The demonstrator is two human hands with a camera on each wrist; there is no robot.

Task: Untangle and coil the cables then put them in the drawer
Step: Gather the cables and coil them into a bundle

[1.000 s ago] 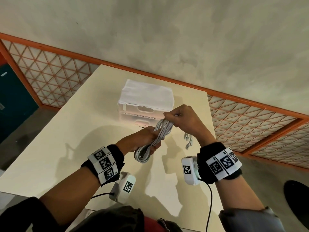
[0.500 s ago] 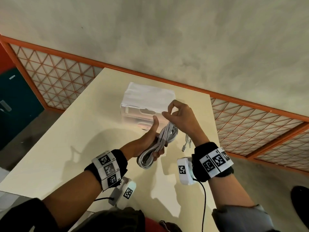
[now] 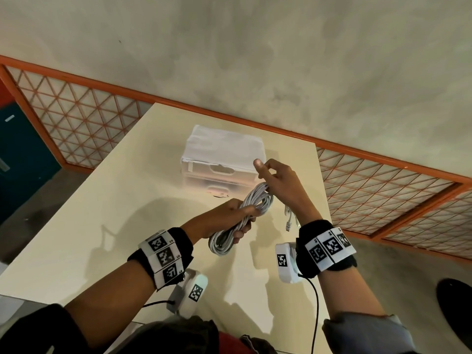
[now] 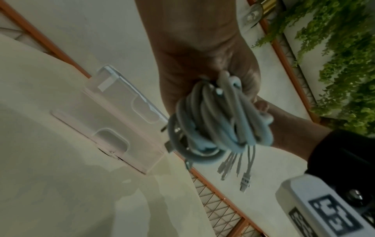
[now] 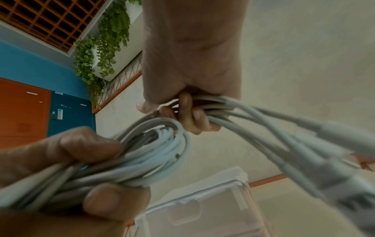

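White cables are held as one coiled bundle above the table in the head view. The middle of the coil is gripped by the left hand, and its far end is grasped by the right hand. The drawer box stands just behind, and its drawers appear closed.

In the left wrist view, the loops are seen wound together, with several plugs hanging free below.

In the right wrist view, strands are clenched by the right fingers.

The coiling is judged nearly finished; opening a drawer and placing the bundle inside are still left.
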